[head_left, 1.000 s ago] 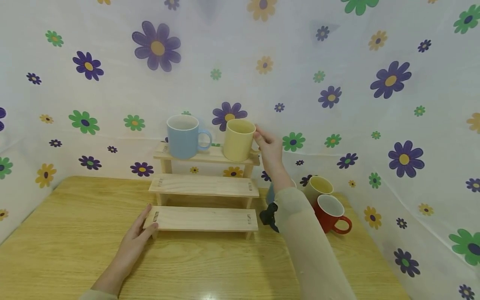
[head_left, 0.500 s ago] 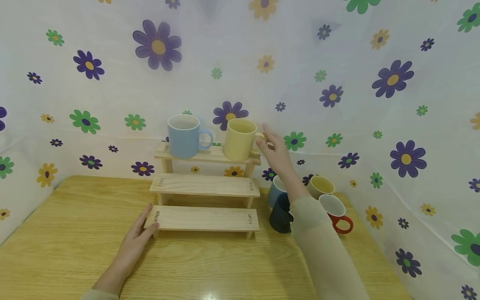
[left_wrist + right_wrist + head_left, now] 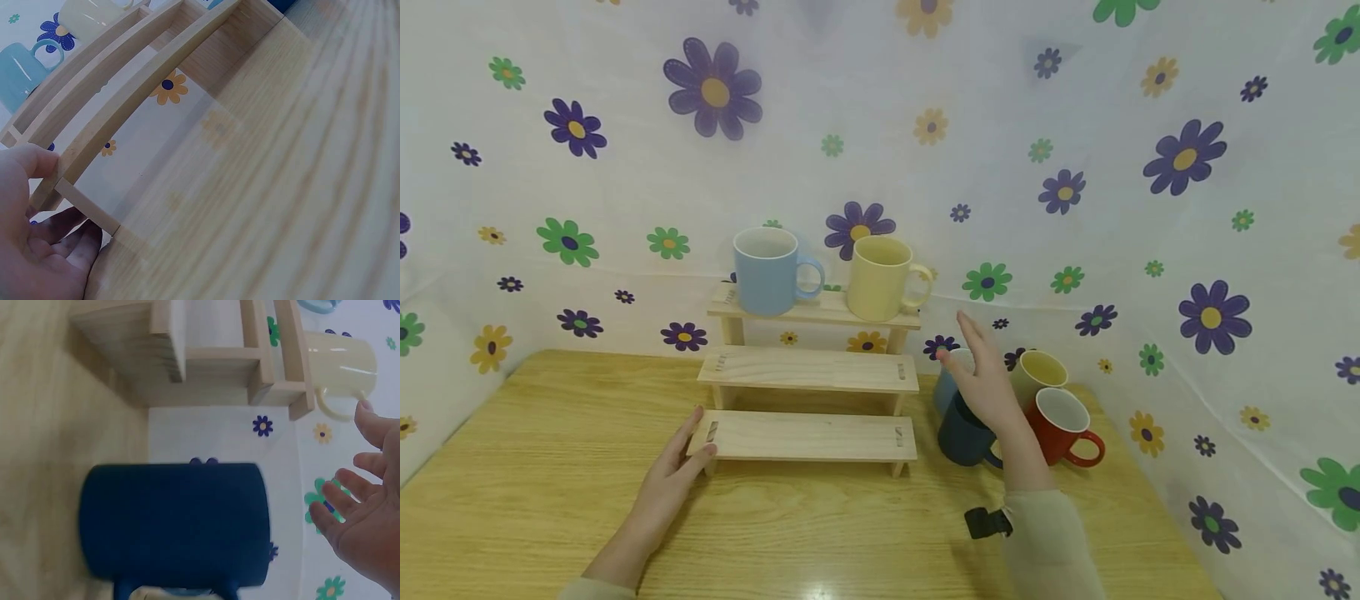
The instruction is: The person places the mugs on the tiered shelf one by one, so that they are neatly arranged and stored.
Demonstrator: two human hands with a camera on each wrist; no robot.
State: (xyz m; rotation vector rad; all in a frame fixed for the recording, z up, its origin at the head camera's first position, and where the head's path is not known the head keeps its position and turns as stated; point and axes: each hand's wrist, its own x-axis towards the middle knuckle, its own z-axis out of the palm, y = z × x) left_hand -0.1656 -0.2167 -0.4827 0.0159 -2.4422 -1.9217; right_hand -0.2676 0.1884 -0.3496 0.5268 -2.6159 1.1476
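A three-step wooden rack (image 3: 811,437) stands on the table. On its top step sit a light blue mug (image 3: 765,275) and a yellow mug (image 3: 878,282), both upright with handles to the right. My left hand (image 3: 666,475) grips the left end of the lowest step, thumb above and fingers below at the leg in the left wrist view. My right hand (image 3: 988,387), holding nothing, is in the air over a dark blue mug (image 3: 962,437) with its fingers extended. That hand partly hides the dark blue mug and a second light blue mug (image 3: 946,392) behind it.
Right of the rack, another yellow mug (image 3: 1041,371) and a red mug (image 3: 1060,421) with a white inside stand close together near the right side of the wooden table (image 3: 820,533). A flower-patterned cloth (image 3: 1105,233) hangs behind and at the sides.
My right hand has let go of the yellow mug's handle on the top step and moved down and right, toward the mugs on the table. The left hand stays at the rack.
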